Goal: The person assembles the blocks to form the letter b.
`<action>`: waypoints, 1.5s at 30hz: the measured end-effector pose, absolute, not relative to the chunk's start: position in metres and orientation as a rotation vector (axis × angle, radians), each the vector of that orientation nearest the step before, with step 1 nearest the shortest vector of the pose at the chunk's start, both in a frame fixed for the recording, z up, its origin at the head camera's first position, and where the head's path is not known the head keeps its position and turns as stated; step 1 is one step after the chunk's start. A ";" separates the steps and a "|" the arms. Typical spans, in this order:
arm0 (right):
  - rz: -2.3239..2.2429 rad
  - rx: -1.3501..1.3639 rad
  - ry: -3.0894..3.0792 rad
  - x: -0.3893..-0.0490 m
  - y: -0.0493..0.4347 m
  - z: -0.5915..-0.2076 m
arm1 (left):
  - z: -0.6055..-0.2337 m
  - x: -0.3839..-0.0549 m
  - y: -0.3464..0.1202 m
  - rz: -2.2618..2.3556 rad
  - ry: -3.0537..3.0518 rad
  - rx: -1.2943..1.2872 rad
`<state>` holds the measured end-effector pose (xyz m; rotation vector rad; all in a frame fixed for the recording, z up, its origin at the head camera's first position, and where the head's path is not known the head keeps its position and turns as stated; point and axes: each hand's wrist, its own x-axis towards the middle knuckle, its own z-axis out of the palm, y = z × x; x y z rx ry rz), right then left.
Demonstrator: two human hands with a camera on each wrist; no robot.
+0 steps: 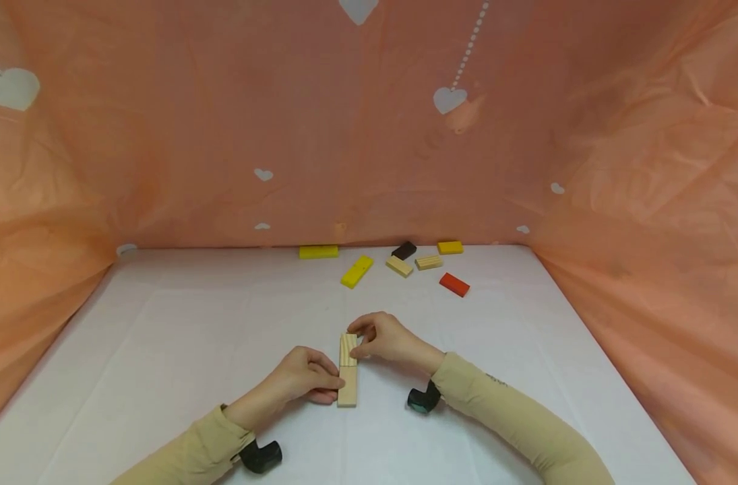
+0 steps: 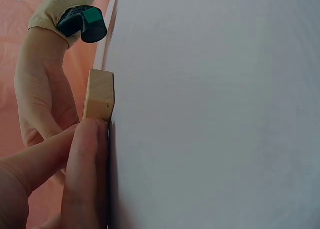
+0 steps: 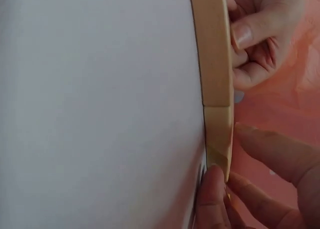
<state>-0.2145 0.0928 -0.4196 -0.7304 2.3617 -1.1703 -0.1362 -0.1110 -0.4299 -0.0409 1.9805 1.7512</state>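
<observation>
Two plain wooden blocks lie end to end on the white tabletop in the head view. My left hand (image 1: pixel 304 377) holds the near wooden block (image 1: pixel 347 394) by its left side, thumb tip at the top edge. The far wooden block (image 1: pixel 347 347), with wavy grain, is pinched by my right hand (image 1: pixel 389 340), thumb on its right side and forefinger at its far end. A thin seam between the near block (image 3: pixel 212 59) and the far block (image 3: pixel 218 129) shows in the right wrist view. The left wrist view shows my left fingertips (image 2: pixel 90 131) against a wooden block (image 2: pixel 100 91).
Toward the back lie two yellow blocks (image 1: pixel 357 271), a dark block (image 1: pixel 404 250), an orange-yellow block (image 1: pixel 450 248), two wooden blocks (image 1: pixel 428 263) and a red block (image 1: pixel 454 284). A pink curtain (image 1: pixel 344 135) rises behind and beside the table (image 1: pixel 180 350). Black wrist cameras (image 1: pixel 261 457) hang under both sleeves.
</observation>
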 end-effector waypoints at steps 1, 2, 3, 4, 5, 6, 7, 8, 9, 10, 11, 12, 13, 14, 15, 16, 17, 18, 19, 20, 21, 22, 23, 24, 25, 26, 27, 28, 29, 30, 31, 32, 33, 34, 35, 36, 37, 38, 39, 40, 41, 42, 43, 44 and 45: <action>-1.174 -0.726 2.354 -0.215 0.094 -0.418 | -0.430 -0.136 -0.111 1.756 1.975 -0.042; -1.179 -0.720 2.345 -0.216 0.095 -0.417 | -0.430 -0.136 -0.111 1.760 1.969 -0.046; -1.190 -0.711 2.328 -0.218 0.096 -0.416 | -0.430 -0.136 -0.111 1.758 1.966 -0.045; -1.207 -0.703 2.306 -0.221 0.098 -0.414 | -0.430 -0.136 -0.111 1.757 1.963 -0.045; -1.227 -0.695 2.280 -0.224 0.100 -0.413 | -0.431 -0.136 -0.111 1.755 1.961 -0.041; -1.246 -0.692 2.252 -0.227 0.102 -0.411 | -0.431 -0.137 -0.110 1.753 1.958 -0.038; -1.256 -0.679 2.227 -0.231 0.105 -0.409 | -0.431 -0.137 -0.110 1.750 1.957 -0.034; -1.270 -0.676 2.194 -0.235 0.108 -0.407 | -0.431 -0.137 -0.110 1.747 1.957 -0.029; -1.279 -0.672 2.168 -0.240 0.111 -0.404 | -0.431 -0.137 -0.110 1.745 1.957 -0.022; -1.281 -0.667 2.150 -0.243 0.115 -0.402 | -0.431 -0.137 -0.110 1.747 1.955 -0.017; -1.282 -0.666 2.133 -0.247 0.118 -0.399 | -0.431 -0.137 -0.110 1.751 1.952 -0.009; -1.282 -0.665 2.119 -0.251 0.122 -0.397 | -0.431 -0.136 -0.110 1.754 1.949 -0.002; -1.285 -0.664 2.108 -0.255 0.125 -0.394 | -0.431 -0.136 -0.110 1.754 1.949 0.003; -1.290 -0.673 2.104 -0.259 0.129 -0.392 | -0.431 -0.136 -0.110 1.755 1.950 0.005; -1.296 -0.670 2.104 -0.262 0.132 -0.389 | -0.431 -0.136 -0.110 1.753 1.950 0.002; -1.312 -0.676 2.095 -0.266 0.134 -0.386 | -0.431 -0.135 -0.109 1.752 1.951 -0.005; -1.327 -0.687 2.091 -0.270 0.137 -0.383 | -0.432 -0.135 -0.109 1.752 1.952 -0.011; -1.350 -0.712 2.083 -0.275 0.139 -0.380 | -0.431 -0.135 -0.109 1.752 1.952 -0.019; -1.368 -0.731 2.080 -0.279 0.141 -0.377 | -0.431 -0.135 -0.109 1.751 1.954 -0.027; -1.385 -0.747 2.083 -0.283 0.143 -0.374 | -0.431 -0.135 -0.109 1.751 1.955 -0.033; -1.402 -0.758 2.085 -0.288 0.145 -0.371 | -0.431 -0.134 -0.109 1.749 1.956 -0.034; -1.408 -0.784 2.098 -0.293 0.146 -0.368 | -0.431 -0.134 -0.110 1.751 1.956 -0.031; -1.406 -0.811 2.123 -0.298 0.147 -0.366 | -0.431 -0.134 -0.110 1.751 1.956 -0.025; -1.403 -0.832 2.144 -0.303 0.147 -0.365 | -0.431 -0.133 -0.111 1.750 1.958 -0.021; -1.390 -0.845 2.172 -0.307 0.148 -0.363 | -0.431 -0.133 -0.111 1.747 1.962 -0.017; -1.371 -0.869 2.203 -0.312 0.148 -0.362 | -0.431 -0.133 -0.112 1.743 1.966 -0.015; -1.354 -0.893 2.229 -0.316 0.147 -0.361 | -0.431 -0.133 -0.112 1.739 1.970 -0.014; -1.334 -0.915 2.251 -0.320 0.146 -0.360 | -0.431 -0.133 -0.112 1.735 1.971 -0.017; -1.316 -0.927 2.270 -0.323 0.145 -0.360 | -0.431 -0.133 -0.113 1.733 1.973 -0.019; -1.298 -0.932 2.284 -0.326 0.143 -0.359 | -0.432 -0.133 -0.113 1.733 1.973 -0.022; -1.279 -0.936 2.300 -0.329 0.142 -0.358 | -0.432 -0.133 -0.113 1.735 1.968 -0.025; -1.259 -0.936 2.315 -0.332 0.140 -0.357 | -0.432 -0.133 -0.113 1.735 1.965 -0.028; -1.248 -0.931 2.321 -0.334 0.138 -0.357 | -0.432 -0.133 -0.113 1.738 1.962 -0.026; -1.222 -0.925 2.340 -0.336 0.137 -0.356 | -0.433 -0.133 -0.113 1.740 1.959 -0.024; -1.200 -0.920 2.353 -0.338 0.135 -0.356 | -0.433 -0.133 -0.113 1.742 1.957 -0.019; -1.179 -0.912 2.366 -0.340 0.133 -0.356 | -0.433 -0.133 -0.113 1.741 1.956 -0.014; -1.158 -0.908 2.377 -0.342 0.132 -0.357 | -0.432 -0.133 -0.112 1.738 1.956 -0.009; -1.139 -0.906 2.382 -0.343 0.130 -0.358 | -0.432 -0.133 -0.112 1.736 1.958 -0.004; -1.120 -0.902 2.388 -0.345 0.129 -0.359 | -0.432 -0.133 -0.112 1.736 1.954 -0.003; -1.096 -0.899 2.396 -0.346 0.128 -0.361 | -0.431 -0.133 -0.111 1.737 1.949 -0.005; -1.085 -0.898 2.393 -0.348 0.126 -0.363 | -0.431 -0.133 -0.110 1.737 1.943 -0.009; -1.073 -0.901 2.394 -0.350 0.125 -0.366 | -0.431 -0.133 -0.110 1.740 1.935 -0.016; -1.067 -0.913 2.390 -0.352 0.124 -0.369 | -0.430 -0.133 -0.109 1.744 1.926 -0.024; -1.059 -0.924 2.387 -0.353 0.123 -0.372 | -0.430 -0.134 -0.109 1.747 1.919 -0.031; -1.055 -0.942 2.387 -0.355 0.121 -0.375 | -0.430 -0.134 -0.109 1.750 1.912 -0.036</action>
